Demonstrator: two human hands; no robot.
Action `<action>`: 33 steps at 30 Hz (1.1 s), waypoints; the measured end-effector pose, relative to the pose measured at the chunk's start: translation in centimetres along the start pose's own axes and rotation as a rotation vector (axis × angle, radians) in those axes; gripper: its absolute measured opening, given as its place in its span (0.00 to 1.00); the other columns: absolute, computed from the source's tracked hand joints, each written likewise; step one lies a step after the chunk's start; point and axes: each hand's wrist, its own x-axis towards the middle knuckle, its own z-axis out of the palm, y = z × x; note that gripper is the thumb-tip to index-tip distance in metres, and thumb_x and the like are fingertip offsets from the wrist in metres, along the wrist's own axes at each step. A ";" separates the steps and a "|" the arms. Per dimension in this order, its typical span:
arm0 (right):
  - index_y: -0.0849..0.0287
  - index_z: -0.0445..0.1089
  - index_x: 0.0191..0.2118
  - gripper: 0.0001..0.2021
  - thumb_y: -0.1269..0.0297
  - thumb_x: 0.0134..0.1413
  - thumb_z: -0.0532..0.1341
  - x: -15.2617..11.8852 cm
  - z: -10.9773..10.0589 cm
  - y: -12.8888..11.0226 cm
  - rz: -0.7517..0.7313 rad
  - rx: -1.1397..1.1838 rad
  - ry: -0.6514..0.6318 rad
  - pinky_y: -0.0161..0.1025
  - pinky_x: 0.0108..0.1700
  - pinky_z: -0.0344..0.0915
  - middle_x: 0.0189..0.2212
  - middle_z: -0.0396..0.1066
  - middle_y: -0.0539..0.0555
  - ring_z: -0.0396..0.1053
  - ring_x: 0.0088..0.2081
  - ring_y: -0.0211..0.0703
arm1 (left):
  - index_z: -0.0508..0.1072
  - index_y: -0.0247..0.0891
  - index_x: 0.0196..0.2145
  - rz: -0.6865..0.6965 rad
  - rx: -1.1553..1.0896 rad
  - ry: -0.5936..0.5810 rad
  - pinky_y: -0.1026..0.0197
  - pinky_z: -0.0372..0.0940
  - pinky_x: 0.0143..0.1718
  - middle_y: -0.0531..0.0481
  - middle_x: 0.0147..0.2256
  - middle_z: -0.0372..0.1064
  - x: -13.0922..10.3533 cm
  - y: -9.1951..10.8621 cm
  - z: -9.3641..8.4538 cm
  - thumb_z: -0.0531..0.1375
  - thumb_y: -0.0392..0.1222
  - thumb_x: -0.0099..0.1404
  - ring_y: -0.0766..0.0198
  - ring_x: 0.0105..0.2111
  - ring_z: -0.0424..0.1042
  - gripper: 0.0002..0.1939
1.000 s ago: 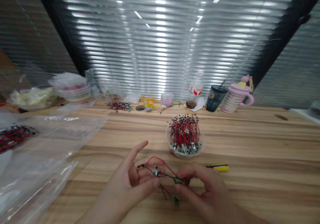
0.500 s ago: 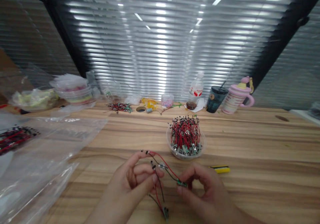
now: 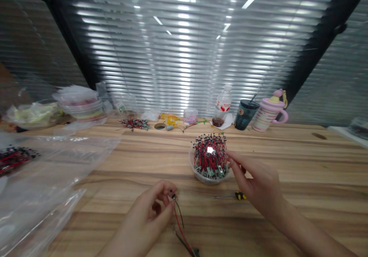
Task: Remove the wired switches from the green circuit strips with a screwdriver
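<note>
Fingers [image 3: 164, 186] of the left hand [image 3: 143, 215] are closed on a connector [image 3: 173, 196], pinched between thumb and forefinger; from it, red and dark wires [image 3: 179, 230] are trailed toward a board [image 3: 196, 252] at the near edge. By the right hand [image 3: 263, 180], the right side of the bundle [image 3: 210, 157] in the bowl [image 3: 211, 180] is reached; whether anything is pinched there cannot be told. A screwdriver [image 3: 240, 195] is laid just nearer, its shaft pointed left. On the far side of the table [image 3: 287, 161], a bottle [image 3: 222, 105], a tumbler [image 3: 245, 113] and a mug [image 3: 267, 113] are lined up.
</note>
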 end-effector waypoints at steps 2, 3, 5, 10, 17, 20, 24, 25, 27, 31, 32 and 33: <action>0.61 0.74 0.37 0.10 0.70 0.51 0.57 0.0 0.5 0.5 -0.038 -0.081 0.078 0.05 0.40 0.59 0.35 0.69 0.40 0.66 0.34 0.04 | 0.64 0.35 0.50 0.175 0.263 0.118 0.49 0.68 0.43 0.39 0.46 0.65 -0.4 -0.9 0.2 0.49 0.40 0.66 0.54 0.44 0.69 0.15; 0.62 0.74 0.37 0.10 0.69 0.51 0.57 -0.1 0.6 0.7 -0.023 -0.103 0.079 0.05 0.38 0.59 0.34 0.69 0.40 0.65 0.32 0.03 | 0.61 0.37 0.54 0.294 0.399 0.199 0.45 0.66 0.47 0.37 0.52 0.61 -0.7 -1.3 0.3 0.49 0.36 0.66 0.51 0.51 0.65 0.18; 0.63 0.73 0.38 0.10 0.67 0.51 0.58 -0.1 0.6 0.8 0.022 -0.128 0.068 0.06 0.35 0.56 0.31 0.69 0.41 0.63 0.29 0.02 | 0.59 0.41 0.57 0.508 0.599 0.298 0.41 0.61 0.53 0.37 0.60 0.50 -1.2 -1.9 0.5 0.50 0.29 0.63 0.49 0.60 0.52 0.25; 0.61 0.73 0.36 0.10 0.63 0.49 0.60 -0.3 0.7 1.0 0.011 -0.116 0.035 0.08 0.34 0.50 0.30 0.68 0.41 0.58 0.29 0.02 | 0.68 0.42 0.48 0.760 0.618 0.039 0.54 0.61 0.54 0.43 0.52 0.63 -1.6 -1.0 1.4 0.54 0.28 0.60 0.54 0.56 0.57 0.19; 0.54 0.75 0.32 0.12 0.58 0.54 0.55 -1.3 1.7 1.5 0.256 0.156 -0.438 0.10 0.38 0.47 0.30 0.67 0.42 0.57 0.33 0.05 | 0.73 0.41 0.42 0.752 0.693 -0.023 0.53 0.59 0.55 0.44 0.44 0.69 -0.5 1.2 1.7 0.61 0.41 0.63 0.55 0.48 0.62 0.10; 0.51 0.75 0.34 0.12 0.58 0.54 0.54 -1.2 1.4 1.7 0.392 0.269 -0.600 0.09 0.41 0.49 0.35 0.67 0.42 0.58 0.37 0.05 | 0.73 0.40 0.40 0.779 0.718 -0.055 0.54 0.58 0.55 0.46 0.41 0.69 -0.8 0.6 1.8 0.61 0.42 0.64 0.57 0.45 0.62 0.07; 0.50 0.74 0.36 0.12 0.59 0.54 0.53 -0.9 0.9 1.8 0.475 0.331 -0.655 0.09 0.42 0.50 0.37 0.67 0.42 0.59 0.38 0.05 | 0.72 0.41 0.35 0.814 0.716 -0.082 0.56 0.52 0.56 0.50 0.36 0.69 -1.5 -1.4 2.3 0.60 0.41 0.67 0.59 0.42 0.61 0.04; 0.50 0.74 0.36 0.12 0.59 0.54 0.53 -0.8 0.8 1.8 0.487 0.337 -0.640 0.09 0.42 0.50 0.37 0.67 0.41 0.59 0.38 0.05 | 0.72 0.41 0.34 0.821 0.710 -0.084 0.57 0.49 0.56 0.52 0.36 0.69 -1.6 -1.8 2.4 0.60 0.43 0.67 0.59 0.42 0.60 0.05; 0.52 0.74 0.34 0.12 0.59 0.54 0.53 -0.9 0.7 1.8 0.496 0.341 -0.592 0.08 0.42 0.49 0.36 0.67 0.41 0.59 0.37 0.05 | 0.71 0.42 0.32 0.828 0.703 -0.083 0.58 0.45 0.57 0.54 0.35 0.69 -1.5 -2.3 2.6 0.62 0.47 0.65 0.59 0.41 0.60 0.08; 0.55 0.74 0.32 0.13 0.59 0.54 0.53 -1.2 1.0 1.6 0.456 0.359 -0.581 0.09 0.39 0.48 0.34 0.67 0.42 0.58 0.35 0.04 | 0.71 0.42 0.34 0.816 0.712 -0.095 0.58 0.44 0.56 0.54 0.36 0.69 -1.4 -2.5 2.8 0.61 0.47 0.66 0.59 0.41 0.59 0.07; 0.55 0.74 0.32 0.13 0.59 0.54 0.53 -1.2 1.1 1.6 0.451 0.362 -0.595 0.09 0.39 0.47 0.34 0.67 0.42 0.58 0.35 0.04 | 0.71 0.42 0.35 0.804 0.715 -0.114 0.58 0.44 0.55 0.54 0.36 0.68 -1.4 -2.5 2.8 0.61 0.47 0.65 0.58 0.41 0.59 0.07; 0.56 0.74 0.32 0.13 0.59 0.55 0.53 -1.3 1.2 1.6 0.454 0.363 -0.610 0.09 0.39 0.47 0.34 0.67 0.42 0.58 0.35 0.05 | 0.71 0.42 0.35 0.780 0.723 -0.137 0.57 0.44 0.55 0.54 0.37 0.68 -1.5 -2.4 2.8 0.61 0.47 0.65 0.58 0.42 0.59 0.07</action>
